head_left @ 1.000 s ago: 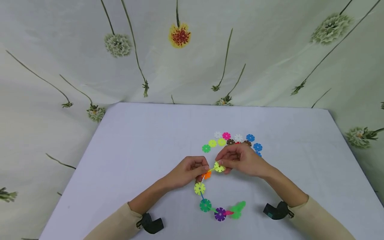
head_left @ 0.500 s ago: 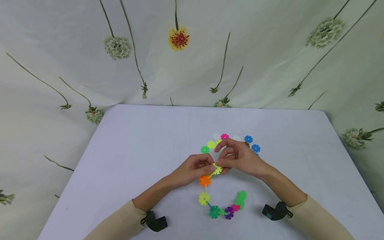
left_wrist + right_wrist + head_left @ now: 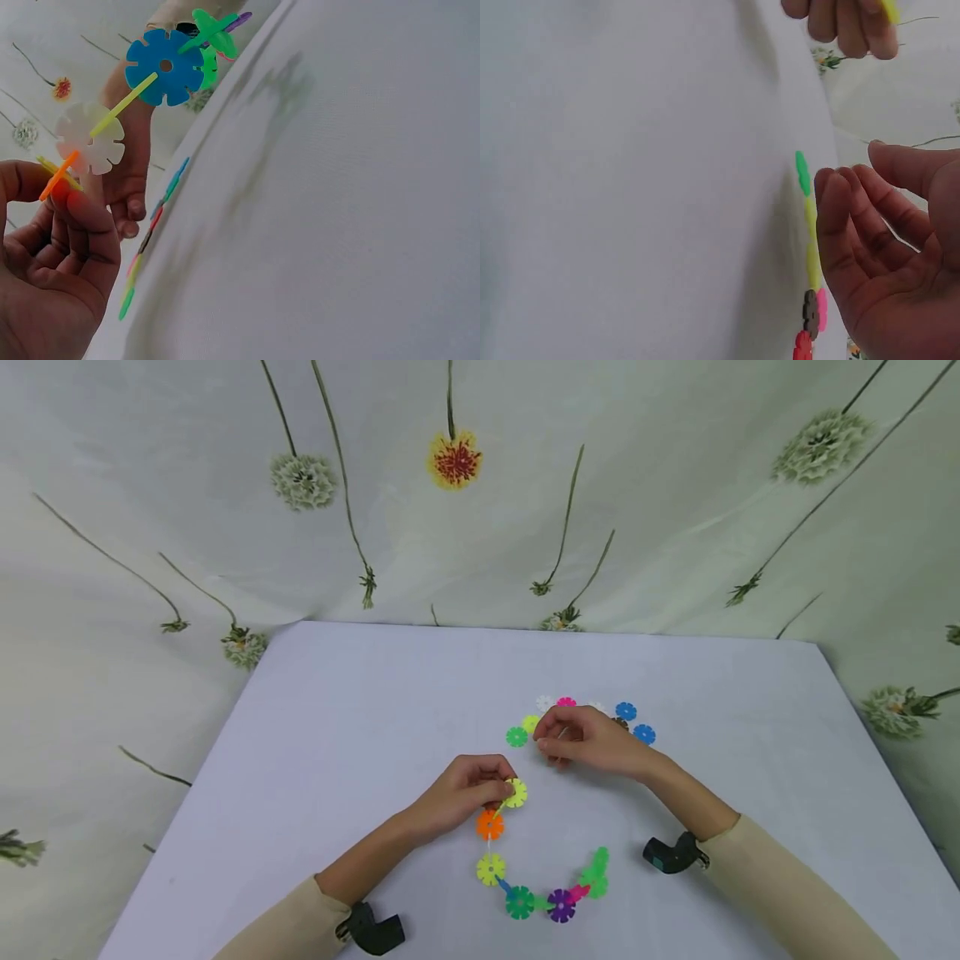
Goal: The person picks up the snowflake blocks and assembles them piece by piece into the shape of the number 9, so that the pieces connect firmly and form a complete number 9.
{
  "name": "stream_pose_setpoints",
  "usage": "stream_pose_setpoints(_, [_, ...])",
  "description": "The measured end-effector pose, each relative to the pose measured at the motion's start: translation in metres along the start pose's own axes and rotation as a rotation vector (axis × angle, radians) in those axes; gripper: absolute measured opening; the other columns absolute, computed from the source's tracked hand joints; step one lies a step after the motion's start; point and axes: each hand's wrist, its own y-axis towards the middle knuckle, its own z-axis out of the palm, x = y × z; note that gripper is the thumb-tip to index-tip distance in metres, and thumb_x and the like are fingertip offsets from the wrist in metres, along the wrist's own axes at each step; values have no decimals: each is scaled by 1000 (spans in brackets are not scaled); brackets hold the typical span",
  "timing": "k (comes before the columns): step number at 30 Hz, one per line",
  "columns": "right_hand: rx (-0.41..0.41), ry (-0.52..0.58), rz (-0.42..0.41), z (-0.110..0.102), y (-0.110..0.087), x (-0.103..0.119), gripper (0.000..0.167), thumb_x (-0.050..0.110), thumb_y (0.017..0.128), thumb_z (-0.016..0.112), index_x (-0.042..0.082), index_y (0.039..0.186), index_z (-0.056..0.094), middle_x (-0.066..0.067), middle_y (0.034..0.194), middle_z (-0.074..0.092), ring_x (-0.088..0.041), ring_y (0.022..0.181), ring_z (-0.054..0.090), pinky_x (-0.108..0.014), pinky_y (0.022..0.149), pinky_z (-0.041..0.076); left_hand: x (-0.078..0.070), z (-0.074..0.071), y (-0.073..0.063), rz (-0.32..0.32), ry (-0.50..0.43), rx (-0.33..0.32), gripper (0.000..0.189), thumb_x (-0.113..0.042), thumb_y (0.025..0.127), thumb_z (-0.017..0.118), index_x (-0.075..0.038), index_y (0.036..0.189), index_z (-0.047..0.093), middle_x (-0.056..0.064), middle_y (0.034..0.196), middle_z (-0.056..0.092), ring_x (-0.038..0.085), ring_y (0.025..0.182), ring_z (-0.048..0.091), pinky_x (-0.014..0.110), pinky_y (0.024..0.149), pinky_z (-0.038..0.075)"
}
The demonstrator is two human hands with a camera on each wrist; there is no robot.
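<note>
My left hand point(image 3: 465, 793) pinches a yellow notched plastic disc point(image 3: 518, 794) at the top end of a chain of interlocked snowflake discs. Below it hang an orange disc point(image 3: 491, 826), another yellow disc point(image 3: 491, 869), a teal disc point(image 3: 520, 902) and a purple disc point(image 3: 561, 906); green discs point(image 3: 596, 878) end the chain. In the left wrist view, a white disc point(image 3: 90, 142) and a blue disc point(image 3: 165, 75) stand at angles beyond the fingers. Bent loosely and holding nothing, my right hand point(image 3: 592, 740) hovers by the loose discs and hides some of them.
Loose discs lie in a cluster on the white table point(image 3: 360, 710): a green disc point(image 3: 517, 737), a pink disc point(image 3: 566, 702), blue discs point(image 3: 626, 711) and others. A flower-patterned cloth point(image 3: 675, 527) hangs behind the table's far edge.
My right hand has let go of the yellow disc and moved up and away toward the loose discs. My left hand has taken the yellow disc and shifted slightly left and down with the chain.
</note>
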Motion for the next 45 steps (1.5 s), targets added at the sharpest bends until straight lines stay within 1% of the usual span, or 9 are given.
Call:
stream_pose_setpoints(2, [-42, -115, -24, 1, 8, -8, 18, 21, 102, 74, 10, 117, 73, -6, 99, 72, -22, 87, 70, -28, 81, 60, 1, -1, -1, -10, -9, -5, 17, -12, 104, 57, 1, 105, 68, -1, 79, 55, 7, 70, 51, 18, 68, 48])
stream_pose_setpoints(5, [-98, -270, -54, 3, 19, -12, 21, 22, 98, 78, 15, 118, 76, 0, 99, 70, -17, 87, 63, -28, 80, 54, 3, -2, -2, -16, -19, -16, 17, -11, 104, 57, 1, 105, 68, -3, 79, 56, 7, 70, 51, 19, 66, 47])
stream_pose_setpoints(10, [-91, -445, -56, 5, 30, -8, 29, 25, 94, 82, 15, 121, 75, -2, 108, 67, -17, 97, 58, -34, 88, 50, 4, -3, -2, -24, -32, -36, 17, -12, 104, 57, 1, 103, 68, -4, 76, 53, 7, 68, 48, 20, 63, 44])
stream_pose_setpoints(16, [-75, -529, -64, 8, 34, -5, 23, 21, 94, 81, 14, 114, 72, -4, 115, 66, -21, 106, 57, -42, 98, 50, 4, -1, 1, -46, -46, -45, 20, -14, 105, 56, 2, 103, 67, -3, 76, 54, 8, 68, 48, 20, 63, 44])
stream_pose_setpoints(20, [-88, -490, -69, 10, 30, -2, 19, 17, 94, 81, 15, 108, 67, -2, 108, 67, -20, 103, 57, -38, 94, 48, 2, -1, 2, -54, -55, -51, 22, -15, 105, 56, 4, 104, 67, -2, 78, 54, 8, 68, 48, 20, 63, 43])
stream_pose_setpoints(25, [-122, -335, -114, 9, 17, -1, 13, 13, 96, 78, 15, 102, 67, 2, 91, 69, -14, 87, 62, -27, 80, 51, 1, -3, 3, -69, -59, -67, 23, -16, 105, 56, 3, 103, 68, -2, 79, 56, 8, 69, 49, 19, 63, 44])
stream_pose_setpoints(33, [-160, -116, -133, 11, -12, 5, 13, 16, 96, 81, 18, 107, 74, 2, 98, 73, -16, 89, 69, -24, 81, 61, 0, -6, 4, -95, -72, -83, 24, -17, 105, 53, 3, 103, 67, -3, 80, 56, 9, 71, 50, 18, 66, 45])
stream_pose_setpoints(38, [-147, -83, -168, 16, -27, 13, 12, 15, 95, 82, 20, 104, 75, 3, 98, 74, -17, 88, 69, -25, 81, 61, -3, -6, 6, -98, -71, -95, 24, -16, 105, 52, 3, 104, 67, -2, 81, 56, 9, 72, 50, 18, 66, 46])
stream_pose_setpoints(45, [-145, -98, -247, 24, -34, 16, 12, 14, 95, 82, 20, 104, 75, 4, 96, 75, -13, 86, 70, -26, 81, 62, -4, -5, 9, -90, -95, -84, 23, -16, 104, 53, 4, 103, 66, -2, 80, 55, 9, 72, 51, 18, 66, 47])
